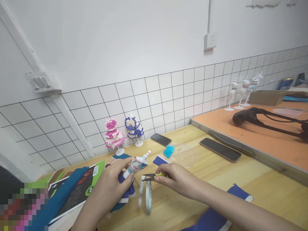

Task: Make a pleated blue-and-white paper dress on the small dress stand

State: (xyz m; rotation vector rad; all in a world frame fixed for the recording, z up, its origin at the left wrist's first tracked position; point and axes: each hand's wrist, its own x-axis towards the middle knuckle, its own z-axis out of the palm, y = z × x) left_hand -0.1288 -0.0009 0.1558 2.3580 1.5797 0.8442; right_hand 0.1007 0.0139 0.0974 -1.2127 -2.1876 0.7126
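Small white paint-smeared mannequin (139,164) clasped by left fingers (127,180), yellow-handled scissors (151,175) by right fingers (165,167); narrow white tape (147,201) apparently being cut, clean snip needed.

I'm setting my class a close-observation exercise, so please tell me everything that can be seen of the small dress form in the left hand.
The small dress form has a smooth-looking white torso patterned with pink, blue and reddish patches, topped by a knobbed white tip. What looks like dark blue fabric, edged with white, hangs about its lower part. It leans in the grip of the left hand, its top pointing up and toward the picture's right. Its lower end is hidden.
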